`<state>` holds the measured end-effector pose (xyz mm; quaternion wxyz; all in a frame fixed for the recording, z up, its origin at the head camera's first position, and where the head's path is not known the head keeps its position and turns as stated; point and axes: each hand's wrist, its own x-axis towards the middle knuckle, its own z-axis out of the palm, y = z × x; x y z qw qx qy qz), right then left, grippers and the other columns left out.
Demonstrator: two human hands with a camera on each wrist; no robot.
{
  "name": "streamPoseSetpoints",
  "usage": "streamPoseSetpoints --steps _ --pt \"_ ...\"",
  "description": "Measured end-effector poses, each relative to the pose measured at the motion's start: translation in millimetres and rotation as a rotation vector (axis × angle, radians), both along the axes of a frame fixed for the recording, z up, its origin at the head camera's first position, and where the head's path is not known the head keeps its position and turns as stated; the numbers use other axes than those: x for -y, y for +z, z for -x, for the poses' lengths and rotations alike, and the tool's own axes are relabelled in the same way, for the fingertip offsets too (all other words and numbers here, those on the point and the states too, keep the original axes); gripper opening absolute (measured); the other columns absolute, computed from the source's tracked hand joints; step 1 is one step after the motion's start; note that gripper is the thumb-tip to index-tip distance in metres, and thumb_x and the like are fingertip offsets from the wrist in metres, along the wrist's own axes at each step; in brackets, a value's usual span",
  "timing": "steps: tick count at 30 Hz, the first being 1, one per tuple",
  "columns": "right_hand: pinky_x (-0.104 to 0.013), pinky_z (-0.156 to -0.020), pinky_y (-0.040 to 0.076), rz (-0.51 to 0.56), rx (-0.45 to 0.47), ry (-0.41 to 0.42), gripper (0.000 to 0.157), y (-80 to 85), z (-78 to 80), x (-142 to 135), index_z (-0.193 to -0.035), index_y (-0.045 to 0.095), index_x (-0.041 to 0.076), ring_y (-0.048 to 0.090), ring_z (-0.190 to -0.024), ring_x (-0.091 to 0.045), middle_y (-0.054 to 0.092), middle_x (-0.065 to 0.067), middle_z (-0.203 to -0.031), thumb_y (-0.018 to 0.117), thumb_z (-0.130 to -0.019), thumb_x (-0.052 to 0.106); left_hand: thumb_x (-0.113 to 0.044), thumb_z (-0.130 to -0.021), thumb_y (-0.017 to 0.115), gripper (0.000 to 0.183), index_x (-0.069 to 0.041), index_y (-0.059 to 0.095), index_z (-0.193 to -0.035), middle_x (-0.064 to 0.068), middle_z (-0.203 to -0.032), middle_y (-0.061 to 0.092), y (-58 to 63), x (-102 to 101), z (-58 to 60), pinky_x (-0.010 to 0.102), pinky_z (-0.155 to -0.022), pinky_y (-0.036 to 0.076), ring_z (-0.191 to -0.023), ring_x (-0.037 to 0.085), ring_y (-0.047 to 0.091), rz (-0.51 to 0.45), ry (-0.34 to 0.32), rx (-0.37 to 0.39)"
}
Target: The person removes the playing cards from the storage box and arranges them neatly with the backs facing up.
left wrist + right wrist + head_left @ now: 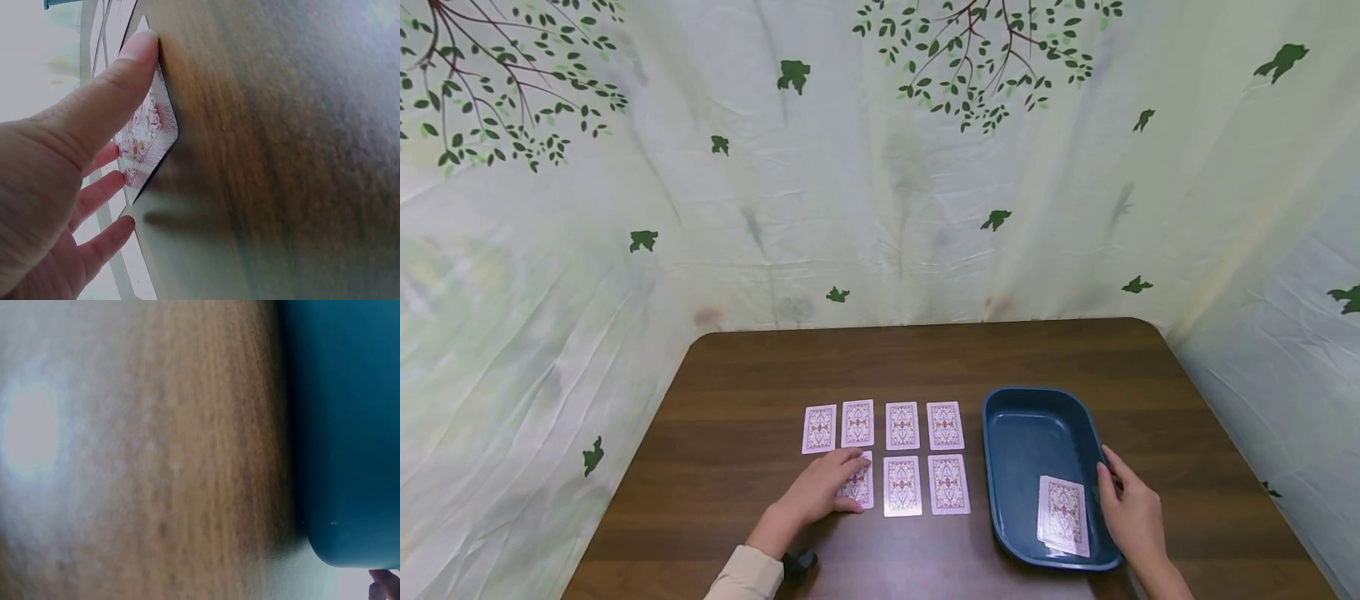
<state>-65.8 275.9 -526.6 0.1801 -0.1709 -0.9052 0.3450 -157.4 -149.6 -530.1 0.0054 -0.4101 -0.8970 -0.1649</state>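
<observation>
While my right hand (pixel 1133 517) grips the right rim of the blue tray (pixel 1022 467), a small overlapping pile (pixel 1063 510) lies in its near end. With my left hand (pixel 818 492) I pinch the nearer row's leftmost card (pixel 859 486) between thumb and fingers at the table (pixel 760 367). Two cards (pixel 902 487) lie to its right, a row of four (pixel 902 426) beyond, then I see a leaf-printed cloth (pixel 880 250).

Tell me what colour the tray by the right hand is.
The tray is dark blue; the head view shows it best.
</observation>
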Motion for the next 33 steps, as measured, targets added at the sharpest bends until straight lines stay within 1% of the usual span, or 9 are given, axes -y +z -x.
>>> streamPoseSetpoints --steps 4,7,11,14,18,22,28,33 --pt "-0.052 -0.078 0.044 0.001 0.003 -0.004 0.036 0.2 0.6 -0.2 -0.126 0.051 -0.005 0.056 -0.098 -0.043 0.056 -0.030 -0.111 0.051 -0.094 0.009 -0.036 -0.068 0.079 0.064 -0.003 0.057 -0.118 0.016 -0.116 0.054 1.6 -3.5 2.1 0.042 -0.087 0.042 -0.106 0.030 0.052 -0.007 -0.007 -0.032" --pt "-0.053 -0.077 0.045 -0.007 -0.015 -0.004 0.035 -0.1 1.2 -0.7 -0.125 0.052 -0.005 0.057 -0.096 -0.043 0.058 -0.029 -0.109 0.051 -0.093 0.009 -0.039 -0.069 0.078 0.067 -0.001 0.056 -0.120 0.015 -0.117 0.055 8.4 -11.9 3.5 0.041 -0.089 0.041 -0.108 0.029 0.051 0.003 0.012 -0.027" --pt "-0.053 -0.076 0.045 -0.017 -0.036 -0.001 0.034 -0.5 1.5 -1.2 -0.125 0.052 -0.005 0.058 -0.094 -0.042 0.059 -0.029 -0.107 0.052 -0.093 0.009 -0.042 -0.075 0.073 0.066 0.000 0.056 -0.122 0.013 -0.118 0.055 25.9 -33.8 2.6 0.039 -0.092 0.040 -0.109 0.027 0.052 0.020 0.039 -0.004" --pt "-0.053 -0.076 0.045 -0.020 -0.041 0.002 0.034 -1.0 1.5 -1.3 -0.124 0.052 -0.006 0.058 -0.094 -0.042 0.059 -0.029 -0.107 0.052 -0.093 0.009 -0.043 -0.080 0.067 0.060 -0.002 0.056 -0.122 0.011 -0.118 0.056 39.4 -54.7 0.0 0.038 -0.093 0.039 -0.110 0.025 0.052 0.018 0.037 -0.013" --pt "-0.053 -0.075 0.046 -0.021 -0.048 0.000 0.034 -1.8 1.2 -1.3 -0.124 0.053 -0.006 0.058 -0.093 -0.042 0.059 -0.029 -0.107 0.052 -0.092 0.008 -0.046 -0.085 0.060 0.055 -0.005 0.058 -0.121 0.007 -0.117 0.058 49.9 -84.9 -1.9 0.036 -0.093 0.040 -0.109 0.022 0.052 0.002 -0.015 -0.085" --pt "-0.052 -0.075 0.046 -0.028 -0.053 -0.002 0.034 -3.0 0.8 -1.0 -0.124 0.053 -0.006 0.059 -0.093 -0.042 0.059 -0.029 -0.106 0.053 -0.092 0.008 -0.048 -0.088 0.055 0.054 -0.006 0.057 -0.121 0.005 -0.117 0.058 52.9 -114.9 -1.0 0.032 -0.093 0.039 -0.109 0.018 0.052 -0.008 -0.097 -0.163" --pt "-0.053 -0.074 0.046 -0.034 -0.056 0.007 0.034 -3.2 0.8 -0.5 -0.123 0.054 -0.005 0.059 -0.092 -0.042 0.059 -0.029 -0.106 0.053 -0.092 0.008 -0.050 -0.086 0.056 0.057 -0.006 0.057 -0.123 0.003 -0.118 0.057 52.7 -148.2 -3.1 0.026 -0.093 0.038 -0.109 0.014 0.052 -0.019 -0.176 -0.170" --pt "-0.054 -0.075 0.045 -0.030 -0.043 0.003 0.034 -3.3 0.7 -1.0 -0.124 0.053 -0.005 0.058 -0.094 -0.043 0.058 -0.029 -0.108 0.052 -0.093 0.009 -0.052 -0.087 0.054 0.059 -0.008 0.056 -0.125 0.002 -0.121 0.055 53.1 -168.0 -6.5 0.024 -0.094 0.036 -0.111 0.013 0.049 0.022 -0.221 -0.164"
